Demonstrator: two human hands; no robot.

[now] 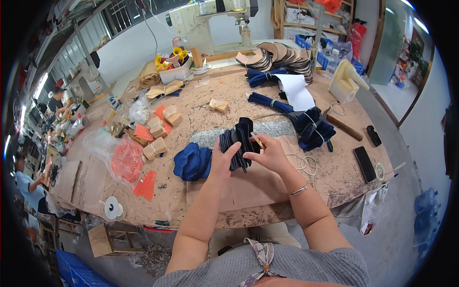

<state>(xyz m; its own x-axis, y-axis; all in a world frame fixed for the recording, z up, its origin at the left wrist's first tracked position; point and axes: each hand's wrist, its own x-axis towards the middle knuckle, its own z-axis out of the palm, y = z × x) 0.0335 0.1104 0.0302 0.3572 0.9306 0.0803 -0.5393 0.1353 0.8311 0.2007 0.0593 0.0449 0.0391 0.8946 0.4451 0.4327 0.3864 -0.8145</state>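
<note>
A thick stack of dark cut pieces [237,146], fabric or leather, is held upright over the middle of the table. My left hand [221,160] grips it from the left, thumb across the near side. Between the fingers of my right hand [271,154] is a slim white pen-like tool [256,139], its tip toward the stack. The right thumb reaches to the stack's right edge; whether it presses there I cannot tell. Just left of my left hand lies a heap of blue pieces [191,161]. A tied dark-blue bundle [313,128] rests beyond my right hand.
A speckled stone slab [205,137] lies behind the stack. Tan bundles [156,149], orange pieces [145,185] and a plastic bag [125,160] spread leftward. To the right are a hammer [345,126], a phone [365,164] and pale cord loops [306,165]. A sewing machine [210,24] stands behind.
</note>
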